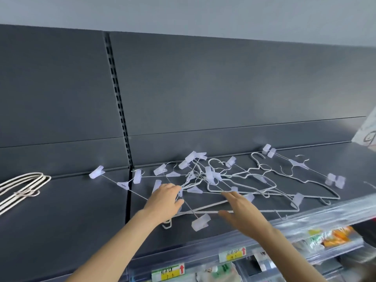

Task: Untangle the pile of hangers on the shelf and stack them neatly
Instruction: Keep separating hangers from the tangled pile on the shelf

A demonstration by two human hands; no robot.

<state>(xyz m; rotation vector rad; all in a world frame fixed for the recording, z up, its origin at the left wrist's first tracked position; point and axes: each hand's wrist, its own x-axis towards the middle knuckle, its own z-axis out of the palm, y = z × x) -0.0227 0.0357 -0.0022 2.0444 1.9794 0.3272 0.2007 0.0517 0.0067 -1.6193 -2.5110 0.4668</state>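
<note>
Reaching up to the dark shelf (81, 220), the person has both hands in the tangled pile of hangers (211, 176), which sprawls across the middle and right of the shelf with its clips sticking out in all directions. The left hand (164, 198) sits at the left side of the tangle, its fingers curled round a point where several thin wires converge. That looks like the knot of the pile, so holding it there probably pins the mass down while one piece is worked free. The right hand (242, 208) lies just to the right, at the near edge of the pile. Its fingers are straight and spread, grasping nothing, with the thumb below a long white hanger bar and the fingers over it. Whether the palm actually touches the wire I cannot tell. This hand seems placed to slide or lift that outer hanger, the least caught one.

One clip (200, 221) hangs out towards the near edge between the two hands, its rod running back into the knot.

Far left on the same shelf, well apart from the tangle, lies a neat stack of plain hangers (26, 192), nested with their curves aligned. It is likely the place for each freed hanger.
</note>
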